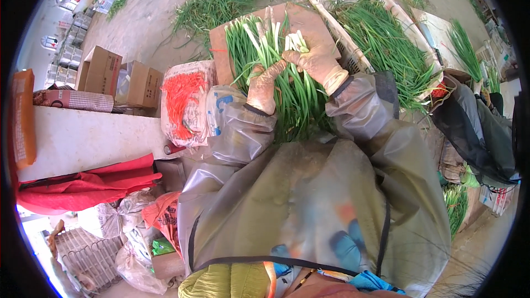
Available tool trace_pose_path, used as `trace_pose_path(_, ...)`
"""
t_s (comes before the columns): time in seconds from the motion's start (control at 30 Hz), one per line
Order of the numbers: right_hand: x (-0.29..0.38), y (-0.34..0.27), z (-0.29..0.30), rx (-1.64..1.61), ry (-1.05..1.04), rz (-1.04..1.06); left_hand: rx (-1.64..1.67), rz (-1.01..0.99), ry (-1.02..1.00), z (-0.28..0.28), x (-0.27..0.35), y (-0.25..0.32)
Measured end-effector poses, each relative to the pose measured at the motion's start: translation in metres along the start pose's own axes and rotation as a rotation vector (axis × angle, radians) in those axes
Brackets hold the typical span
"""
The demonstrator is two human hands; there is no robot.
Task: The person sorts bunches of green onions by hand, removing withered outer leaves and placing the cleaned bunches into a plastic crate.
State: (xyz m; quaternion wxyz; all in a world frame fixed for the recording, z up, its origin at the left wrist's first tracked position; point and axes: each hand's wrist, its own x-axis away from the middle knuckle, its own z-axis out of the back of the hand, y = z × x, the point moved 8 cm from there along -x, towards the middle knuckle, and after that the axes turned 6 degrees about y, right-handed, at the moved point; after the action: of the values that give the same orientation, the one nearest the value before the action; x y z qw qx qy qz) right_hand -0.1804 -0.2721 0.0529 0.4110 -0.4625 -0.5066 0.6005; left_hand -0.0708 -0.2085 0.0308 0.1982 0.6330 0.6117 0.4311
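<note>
My gloved right hand [321,60] is closed around a bunch of chive-like green stalks [295,41], whose white ends stick up past the fingers. Its long leaves hang down toward my lap. My left hand [264,87], in a soiled glove, curls around stalks beside it, and its forefinger meets the right hand's fingers. Under and left of the hands, more greens [240,45] with white ends lie on a brown board [308,16]. Leaves and gloves hide parts of the fingers.
Right of the board, a white plastic crate [321,0] holds loose greens. A knife [430,41] lies on a pale board [449,35] beyond it. Red ties [180,101] rest on a sack at left. Greens [223,2] lie on the floor. A co-worker's sleeve [468,120] shows at right.
</note>
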Motion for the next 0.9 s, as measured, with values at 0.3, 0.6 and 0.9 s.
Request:
trace_pose_path(0.3, 0.01, -0.039, -0.017, 0.44, -0.196, -0.029, 0.042, -0.141, 0.021, -0.002, 0.015, 0.012)
trace_pose_path(0.6, -0.019, 0.05, 0.043, -0.023, 0.068, -0.183, 0.211, -0.197, -0.038, 0.036, 0.002, 0.041)
trace_pose_path(0.9, -0.024, -0.033, 0.125, 0.264, 0.423, 0.091, -0.186, -0.117, -0.133, 0.026, 0.007, 0.018)
